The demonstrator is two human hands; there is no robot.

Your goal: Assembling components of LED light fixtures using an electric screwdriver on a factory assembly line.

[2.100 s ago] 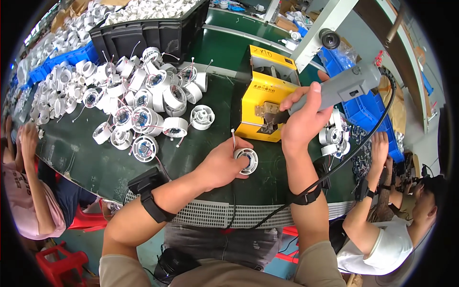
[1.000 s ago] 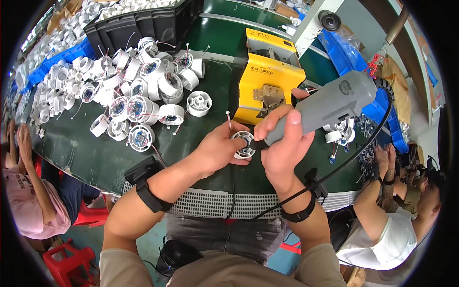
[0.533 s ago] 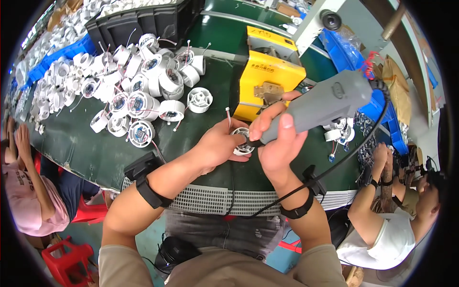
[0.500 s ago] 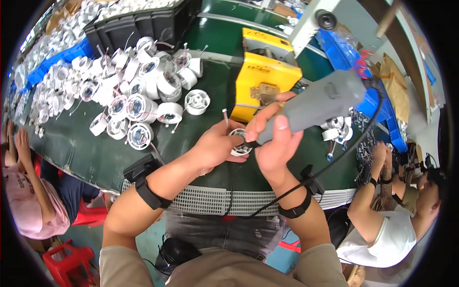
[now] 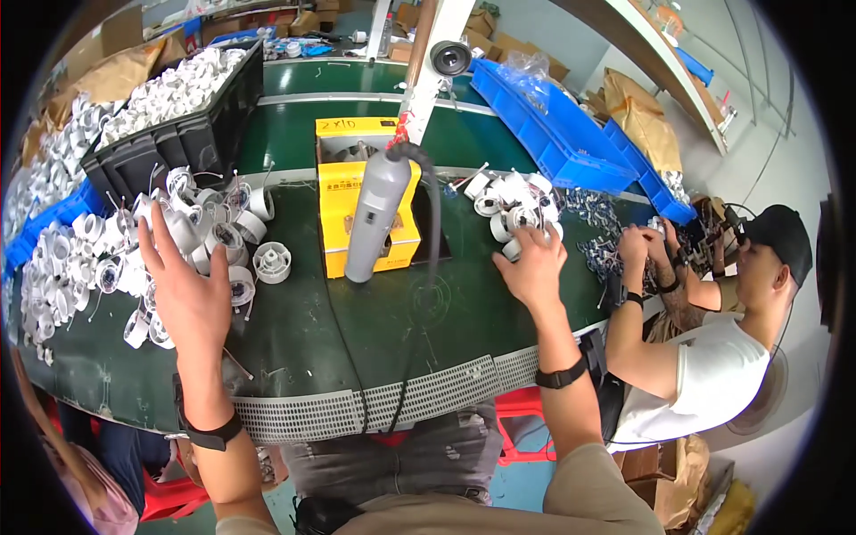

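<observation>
The right pile of white rings point(image 5: 511, 198) lies just beyond the right hand point(image 5: 538, 269), at its fingertips; any grip is hidden. The left hand point(image 5: 194, 303), fingers spread, empty, nears the left pile point(image 5: 109, 275). Between the 2 slants the driver point(image 5: 378, 214).

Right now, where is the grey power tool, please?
In the head view, the grey power tool is just left of centre, in front of the yellow machine, between the left hand and the right hand, touched by neither.
</observation>
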